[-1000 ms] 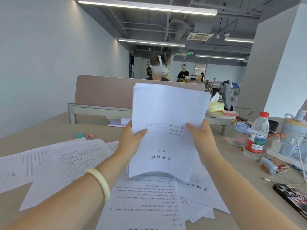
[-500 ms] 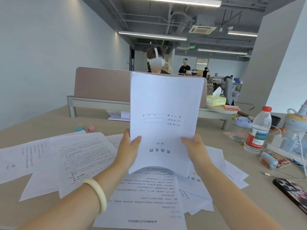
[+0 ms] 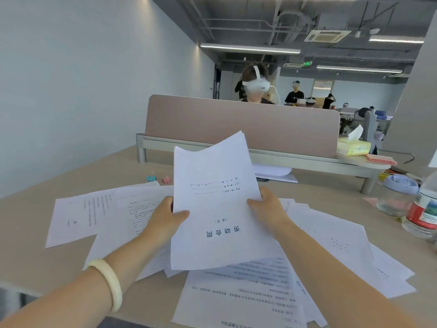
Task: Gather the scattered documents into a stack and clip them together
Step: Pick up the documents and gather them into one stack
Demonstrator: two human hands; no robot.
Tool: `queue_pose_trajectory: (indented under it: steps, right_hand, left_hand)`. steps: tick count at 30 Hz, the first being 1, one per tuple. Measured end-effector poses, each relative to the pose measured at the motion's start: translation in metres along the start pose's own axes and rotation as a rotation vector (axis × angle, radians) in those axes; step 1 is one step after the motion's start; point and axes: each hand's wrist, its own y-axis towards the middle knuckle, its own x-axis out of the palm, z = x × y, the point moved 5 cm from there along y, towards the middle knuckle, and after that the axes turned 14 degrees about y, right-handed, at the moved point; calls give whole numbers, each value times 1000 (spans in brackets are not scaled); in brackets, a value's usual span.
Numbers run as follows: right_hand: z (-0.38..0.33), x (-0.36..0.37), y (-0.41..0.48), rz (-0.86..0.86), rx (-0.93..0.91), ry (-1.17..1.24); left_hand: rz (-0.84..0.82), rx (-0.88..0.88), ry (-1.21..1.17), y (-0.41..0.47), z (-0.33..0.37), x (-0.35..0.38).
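I hold a thin stack of white printed sheets (image 3: 217,204) above the desk, tilted back, its top edge curling. My left hand (image 3: 165,221) grips its left edge with the thumb on top. My right hand (image 3: 267,209) grips its right edge. More printed sheets lie scattered on the desk: some to the left (image 3: 99,214), some under the held stack near me (image 3: 241,297), some to the right (image 3: 335,242). A blue binder clip (image 3: 151,178) and a pink binder clip (image 3: 166,179) sit on the desk beyond the left sheets.
A beige desk divider (image 3: 236,121) runs across the back, with a person in a white headset behind it. At the right stand a clear jar with a lilac lid (image 3: 397,197) and a red-labelled water bottle (image 3: 423,209). A yellow tissue box (image 3: 353,146) rests on the divider's shelf.
The held stack has come down from upright in front of me to lower and tilted back over the desk. Both hands kept their grip on its edges.
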Motion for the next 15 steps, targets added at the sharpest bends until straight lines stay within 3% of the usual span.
queue_pose_trajectory:
  steps: [6,10,13,15]
  right_hand:
    - [22,106,42,-209,80,-153]
    - [39,141,58,-263,125,-578]
    - [45,148,65,-286,206,-634]
    - [44,151,69,-320,222,-567]
  left_hand:
    - [-10,-264,285,17,-82,-60]
    - [-91,-340,552,20,-103,-62]
    - [-84,-321,571,21,-109,-62]
    - [-66,-342,436,22,-112,-63]
